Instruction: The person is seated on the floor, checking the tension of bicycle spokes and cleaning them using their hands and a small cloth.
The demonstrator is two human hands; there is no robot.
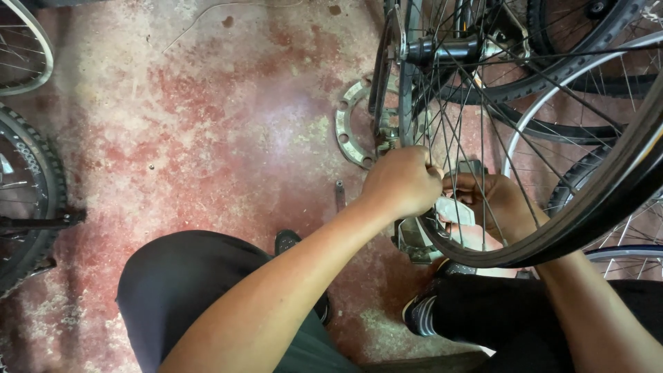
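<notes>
A bicycle wheel [552, 228] with a black tyre and thin spokes stands in front of me, its hub [442, 48] at the top. My left hand [402, 181] is closed around something at the spokes near the rim. My right hand [498, 204] reaches in behind the spokes and pinches a small pale flat piece [456, 211]. What my left hand grips is hidden by its fingers.
A flat metal ring with holes [347, 124] lies on the worn red concrete floor [207, 124]. More bicycle wheels stand at the left [27, 186] and right [608, 138]. A small metal rod [340, 193] lies on the floor. My knees and shoes [421, 314] are below.
</notes>
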